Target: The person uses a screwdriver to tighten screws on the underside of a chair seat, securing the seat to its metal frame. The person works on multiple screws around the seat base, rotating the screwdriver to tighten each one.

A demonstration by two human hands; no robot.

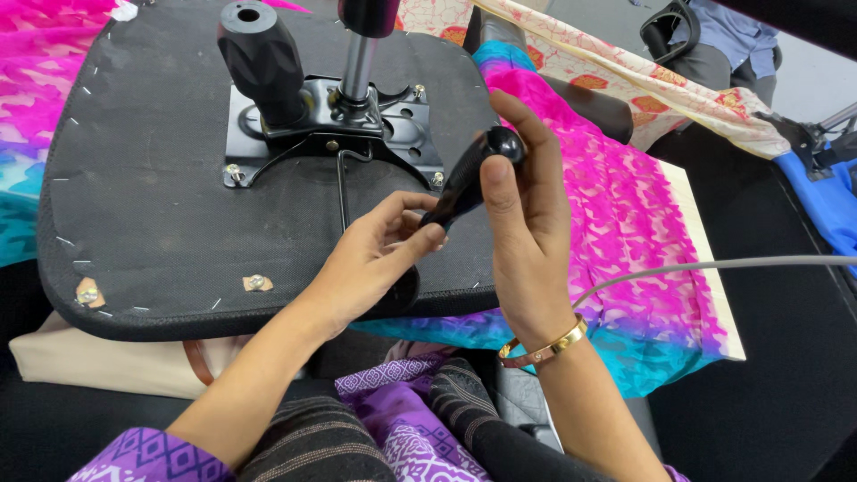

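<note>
An upturned black chair seat [152,196] lies in front of me, its black metal mechanism plate [268,143] bolted on top. A thick black plastic handle [261,61] and a chrome post [357,67] rise from the plate. My right hand [527,232] grips a black screwdriver handle [469,174] with a rounded end. My left hand [379,254] pinches the tool's lower end against the seat near its front edge. A thin metal lever rod [342,192] runs down from the plate beside my left fingers.
Pink, blue and white patterned cloth [625,223] covers the table under the seat. A grey cable [714,265] crosses at right. A black chair armrest [669,27] and another person's clothing sit at top right. Two screw heads [257,282] show near the seat's front edge.
</note>
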